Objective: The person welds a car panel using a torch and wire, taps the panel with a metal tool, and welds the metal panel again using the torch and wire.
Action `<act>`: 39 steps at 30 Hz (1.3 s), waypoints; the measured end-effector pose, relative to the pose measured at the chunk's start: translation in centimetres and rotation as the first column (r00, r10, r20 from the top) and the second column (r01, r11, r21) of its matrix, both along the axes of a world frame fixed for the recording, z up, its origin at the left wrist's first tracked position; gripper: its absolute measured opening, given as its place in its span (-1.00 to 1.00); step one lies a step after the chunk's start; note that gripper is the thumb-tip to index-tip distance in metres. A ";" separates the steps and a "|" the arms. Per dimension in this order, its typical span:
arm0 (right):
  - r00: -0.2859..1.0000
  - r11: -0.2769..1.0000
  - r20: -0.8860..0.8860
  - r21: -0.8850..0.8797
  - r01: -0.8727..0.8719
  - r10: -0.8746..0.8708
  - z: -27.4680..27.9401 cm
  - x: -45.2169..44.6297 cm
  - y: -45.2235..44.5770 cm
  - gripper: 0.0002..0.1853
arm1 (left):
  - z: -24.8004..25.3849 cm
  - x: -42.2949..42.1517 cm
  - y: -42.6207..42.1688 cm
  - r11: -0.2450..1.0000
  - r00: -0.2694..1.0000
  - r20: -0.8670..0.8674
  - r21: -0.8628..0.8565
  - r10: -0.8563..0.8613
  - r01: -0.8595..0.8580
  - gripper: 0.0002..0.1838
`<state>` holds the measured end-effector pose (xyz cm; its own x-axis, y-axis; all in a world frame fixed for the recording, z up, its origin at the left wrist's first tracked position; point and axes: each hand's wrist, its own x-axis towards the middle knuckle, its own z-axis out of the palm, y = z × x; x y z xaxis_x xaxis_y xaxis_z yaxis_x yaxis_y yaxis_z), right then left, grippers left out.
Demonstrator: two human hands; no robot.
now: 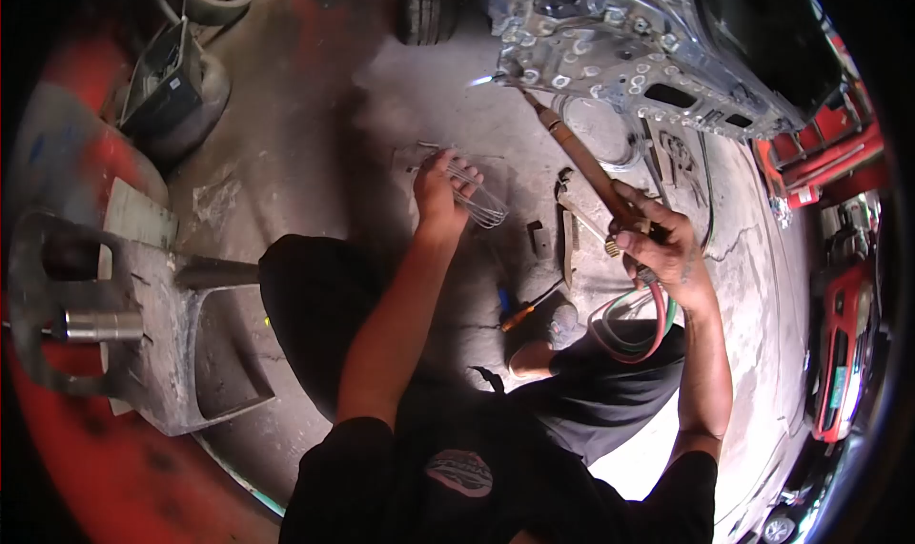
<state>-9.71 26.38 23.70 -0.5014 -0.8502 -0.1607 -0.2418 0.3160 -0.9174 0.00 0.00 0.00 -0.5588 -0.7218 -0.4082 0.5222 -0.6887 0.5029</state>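
My right hand (658, 244) grips the handle of a gas welding torch (583, 161), its fingers by the brass valve knob. A small bright flame (483, 81) burns at the torch tip, close to the lower corner of a bare metal car body panel (620, 53). Red and green hoses (658, 327) hang from the torch below my hand. In my left hand (441, 193) is a bent bundle of thin wire (488, 206), held above the floor and apart from the flame.
A hammer (568, 229) and a screwdriver (518, 318) lie on the floor near my foot. At left stand a worn plastic chair (172, 344) and a black bin (164, 82). A tyre (427, 15) is at the back; a red car (841, 348) is far right.
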 end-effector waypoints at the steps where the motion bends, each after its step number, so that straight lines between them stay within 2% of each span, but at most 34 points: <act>1: 1.000 1.000 -0.005 0.017 0.000 0.000 0.4 0.2 0.1 -0.26 | -0.5 -0.4 0.4 1.000 1.000 -0.027 0.023 0.001 0.000 -0.47; 2: 0.998 0.997 -0.058 0.083 0.006 -0.001 0.9 0.4 0.1 -0.28 | -0.9 -0.9 0.6 0.999 0.998 -0.056 0.041 -0.007 0.009 -0.49; 3: 0.998 0.999 0.070 -0.034 0.003 0.000 -2.5 1.8 -0.6 -0.28 | 1.2 3.1 -3.0 0.997 0.998 0.065 -0.082 -0.001 0.006 -0.49; 5: 0.995 0.994 0.062 -0.074 -0.077 0.082 -2.0 0.7 0.7 -0.32 | 2.1 2.0 -1.2 0.997 0.997 0.072 -0.071 -0.007 0.012 -0.52; 7: 0.983 0.990 0.142 -0.096 -0.104 0.117 -2.8 -0.5 2.1 -0.33 | 2.2 2.0 -0.3 0.987 0.994 0.105 -0.155 -0.023 0.039 -0.53; 9: 0.972 0.992 0.220 -0.116 -0.053 0.078 -5.6 -1.3 2.8 -0.29 | 2.0 2.3 -1.2 0.989 0.991 0.122 -0.133 -0.050 0.066 -0.46; 11: 0.956 0.987 0.290 -0.159 0.012 0.035 -8.2 -1.6 3.3 -0.33 | 1.3 3.0 -1.9 0.975 0.982 0.157 -0.180 -0.104 0.131 -0.43; 13: 0.931 0.969 0.365 -0.231 0.083 0.007 -11.7 -2.0 3.6 -0.69 | 1.3 3.9 -2.3 0.974 0.969 0.198 -0.136 -0.150 0.179 -0.59; 15: 0.951 0.963 0.299 -0.225 0.150 -0.078 -13.6 -1.9 3.9 -0.75 | -3.0 5.0 -6.9 0.862 0.871 0.014 -0.139 -0.491 0.488 -0.78; 16: 0.962 0.982 0.246 -0.117 0.150 -0.118 -13.7 -1.6 3.8 -0.73 | -2.2 5.6 -6.8 0.833 0.847 0.036 -0.160 -0.531 0.529 -0.82; 18: 0.967 0.979 0.202 -0.103 0.177 -0.154 -12.8 -1.3 4.0 -0.71 | -0.5 5.5 -5.9 0.770 0.792 0.077 -0.196 -0.605 0.607 -0.89; 19: 0.970 0.977 0.172 -0.093 0.191 -0.173 -12.3 -1.2 4.2 -0.71 | 0.9 5.3 -4.9 0.806 0.827 0.174 -0.190 -0.534 0.561 -0.89; 21: 0.978 0.960 0.115 -0.202 0.195 -0.174 -11.4 -0.9 4.8 -0.73 | 3.6 5.0 -3.0 0.872 0.865 0.349 -0.202 -0.361 0.446 -0.87; 23: 0.984 0.953 0.078 -0.250 0.172 -0.157 -11.2 -0.6 4.4 -0.71 | 5.0 4.7 -2.6 0.867 0.858 0.429 -0.269 -0.282 0.419 -0.85; 25: 0.992 0.965 0.054 -0.235 0.120 -0.111 -10.5 -0.7 4.5 -0.60 | 5.9 4.8 -2.3 0.836 0.841 0.489 -0.341 -0.232 0.429 -0.82; 26: 0.988 0.946 0.022 -0.288 0.151 -0.151 -10.7 -0.2 5.0 -0.59 | 6.2 5.0 -2.4 0.808 0.830 0.511 -0.379 -0.224 0.451 -0.80; 27: 0.988 0.938 0.038 -0.309 0.156 -0.152 -11.2 -0.3 5.0 -0.59 | 6.6 5.3 -2.7 0.778 0.820 0.532 -0.415 -0.214 0.472 -0.78; 30: 0.982 0.898 0.011 -0.403 0.178 -0.190 -12.8 -0.4 3.4 -0.61 | 4.4 5.7 -7.8 0.718 0.801 0.499 -0.418 -0.330 0.556 -0.85; 31: 0.971 0.871 -0.037 -0.452 0.195 -0.236 -13.2 -0.3 3.1 -0.63 | 4.4 5.8 -8.1 0.726 0.801 0.511 -0.415 -0.313 0.548 -0.87; 33: 0.973 0.877 -0.060 -0.448 0.171 -0.221 -13.3 -0.4 3.1 -0.65 | 4.3 6.5 -7.9 0.749 0.800 0.533 -0.403 -0.275 0.526 -0.90; 35: 0.996 0.937 -0.007 -0.339 0.081 -0.089 -12.7 -0.9 3.5 -0.65 | 4.6 7.3 -7.5 0.779 0.811 0.544 -0.405 -0.217 0.479 -0.91; 36: 0.995 0.936 0.043 -0.339 0.097 -0.087 -12.5 -0.9 3.7 -0.66 | 4.4 7.7 -7.4 0.796 0.815 0.549 -0.403 -0.185 0.452 -0.91; 38: 0.988 0.939 0.134 -0.323 0.119 -0.080 -11.9 -0.8 4.3 -0.66 | 3.4 8.4 -7.7 0.653 0.833 0.545 -0.596 -0.099 0.467 -0.88; 39: 0.985 0.937 0.154 -0.324 0.129 -0.082 -11.9 -0.9 4.6 -0.66 | 3.0 8.1 -7.7 0.688 0.841 0.531 -0.571 -0.107 0.448 -0.86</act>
